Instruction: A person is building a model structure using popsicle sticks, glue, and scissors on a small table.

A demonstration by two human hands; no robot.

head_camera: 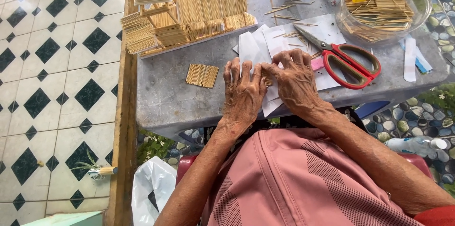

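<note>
My left hand (pixel 243 91) and right hand (pixel 295 80) pinch a row of toothpicks (pixel 268 80) on white paper (pixel 251 48) near the tabletop's (pixel 166 93) front edge; I'd press evenly, keeping the ends flush.

The person wore a salmon-pink top (pixel 294 178) with a raised seam running down it and panels of fine dotted mesh beside that seam. Both forearms were bare, without sleeves, and the left hand (pixel 242 94) and right hand (pixel 295 80) carried no rings or gloves
</note>
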